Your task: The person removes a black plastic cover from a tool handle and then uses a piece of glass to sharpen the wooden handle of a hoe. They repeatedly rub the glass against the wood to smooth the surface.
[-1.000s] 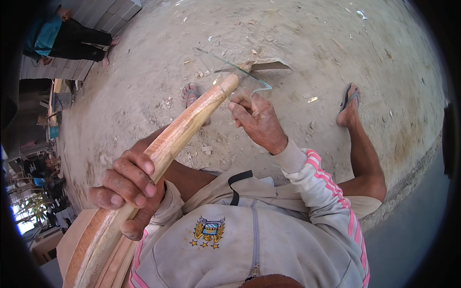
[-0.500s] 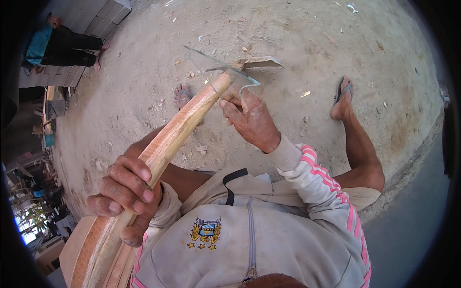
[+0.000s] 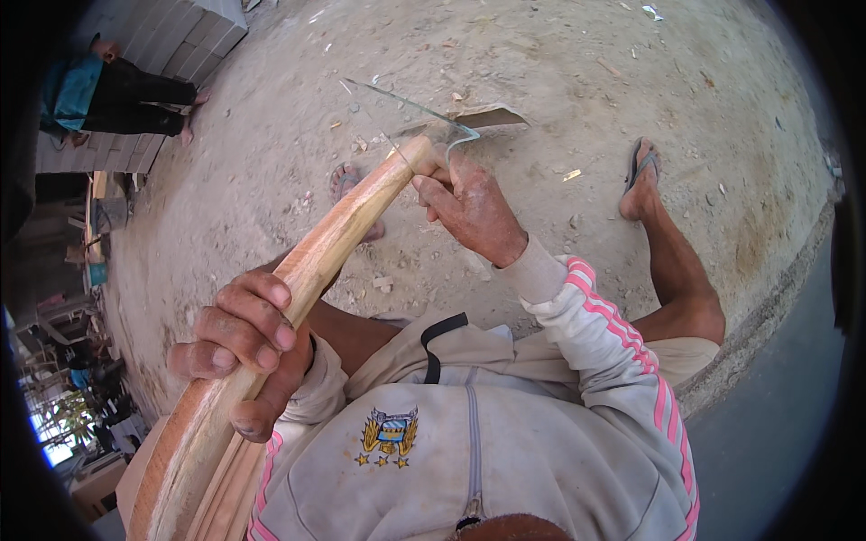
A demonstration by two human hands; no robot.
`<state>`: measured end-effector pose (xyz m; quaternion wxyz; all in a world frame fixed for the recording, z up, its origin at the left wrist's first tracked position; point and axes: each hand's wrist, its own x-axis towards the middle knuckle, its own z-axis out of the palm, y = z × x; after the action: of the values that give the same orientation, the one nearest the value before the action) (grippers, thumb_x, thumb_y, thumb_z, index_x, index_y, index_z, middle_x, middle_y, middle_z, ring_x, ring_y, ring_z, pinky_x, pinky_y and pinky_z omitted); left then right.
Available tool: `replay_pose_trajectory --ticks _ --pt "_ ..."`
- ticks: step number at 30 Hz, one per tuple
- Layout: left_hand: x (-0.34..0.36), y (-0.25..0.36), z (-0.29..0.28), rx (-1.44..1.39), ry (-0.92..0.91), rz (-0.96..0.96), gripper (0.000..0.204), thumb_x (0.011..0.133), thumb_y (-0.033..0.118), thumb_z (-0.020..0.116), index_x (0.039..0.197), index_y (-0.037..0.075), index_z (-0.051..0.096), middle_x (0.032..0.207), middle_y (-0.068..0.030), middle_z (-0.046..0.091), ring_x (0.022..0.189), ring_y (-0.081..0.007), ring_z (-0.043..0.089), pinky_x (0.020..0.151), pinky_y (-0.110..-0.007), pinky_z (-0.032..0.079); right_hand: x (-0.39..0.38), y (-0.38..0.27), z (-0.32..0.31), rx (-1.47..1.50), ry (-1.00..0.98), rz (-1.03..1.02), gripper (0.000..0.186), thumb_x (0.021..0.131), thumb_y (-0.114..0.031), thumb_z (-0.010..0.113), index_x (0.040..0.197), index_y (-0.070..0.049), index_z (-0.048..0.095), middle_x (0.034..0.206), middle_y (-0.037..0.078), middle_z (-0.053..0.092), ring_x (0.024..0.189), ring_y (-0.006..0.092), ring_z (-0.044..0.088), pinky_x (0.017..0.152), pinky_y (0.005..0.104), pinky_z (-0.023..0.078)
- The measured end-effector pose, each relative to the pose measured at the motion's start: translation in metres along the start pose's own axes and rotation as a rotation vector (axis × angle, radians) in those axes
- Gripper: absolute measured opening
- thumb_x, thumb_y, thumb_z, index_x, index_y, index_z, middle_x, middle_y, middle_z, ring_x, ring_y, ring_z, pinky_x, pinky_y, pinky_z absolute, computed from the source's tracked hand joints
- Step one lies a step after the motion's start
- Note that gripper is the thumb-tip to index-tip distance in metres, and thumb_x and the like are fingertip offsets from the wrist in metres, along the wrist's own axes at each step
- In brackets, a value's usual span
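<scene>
My left hand [image 3: 244, 338] is wrapped round a long, slightly curved piece of bare wood [image 3: 347, 212], which slants from the lower left up toward the centre. Near the wood's far end, my right hand [image 3: 474, 216] is closed on a clear glass shard [image 3: 456, 128] with greenish edges. The shard lies across the wood's tip, and part of the tip shows through it. Some of the right fingers are hidden behind the glass and the wood.
Beyond the shard is a thin, curved flat thing [image 3: 496, 117], its kind unclear. Dusty ground [image 3: 559, 81] with scattered chips surrounds my sandalled feet. More wood [image 3: 221, 496] lies at lower left. A person [image 3: 117, 95] is by grey blocks [image 3: 185, 32] at far left.
The wood's far tip has shifted slightly down and left. My left hand has risen a little with the wood, while my right hand and the shard have moved slightly left.
</scene>
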<state>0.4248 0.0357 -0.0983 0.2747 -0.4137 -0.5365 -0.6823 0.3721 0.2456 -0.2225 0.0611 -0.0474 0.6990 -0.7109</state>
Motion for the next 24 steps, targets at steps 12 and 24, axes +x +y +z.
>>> replay_pose_trajectory --ticks 12,24 --pt "-0.002 -0.003 0.007 0.0 0.08 0.034 0.047 0.087 0.049 0.067 0.105 0.007 0.056 0.075 -0.0038 0.056 0.068 -0.0174 0.058 0.078 -0.046 0.052 0.012 0.021 -0.01 0.123 0.015 0.064 0.015 0.1 -0.014 0.058 0.097 -0.001 0.052 0.071 0.005 0.058 0.059 0.0097 0.054 0.055 0.0266 0.047" --pt "0.0 -0.002 0.019 0.027 0.092 -0.025 0.041 0.081 0.041 0.072 0.099 0.011 0.051 0.07 -0.0025 0.052 0.063 -0.0164 0.056 0.076 -0.043 0.05 0.008 0.025 -0.021 0.013 -0.012 0.056 0.02 0.1 -0.018 0.059 0.099 0.0 0.053 0.074 0.005 0.059 0.06 0.0103 0.056 0.052 0.0295 0.047"
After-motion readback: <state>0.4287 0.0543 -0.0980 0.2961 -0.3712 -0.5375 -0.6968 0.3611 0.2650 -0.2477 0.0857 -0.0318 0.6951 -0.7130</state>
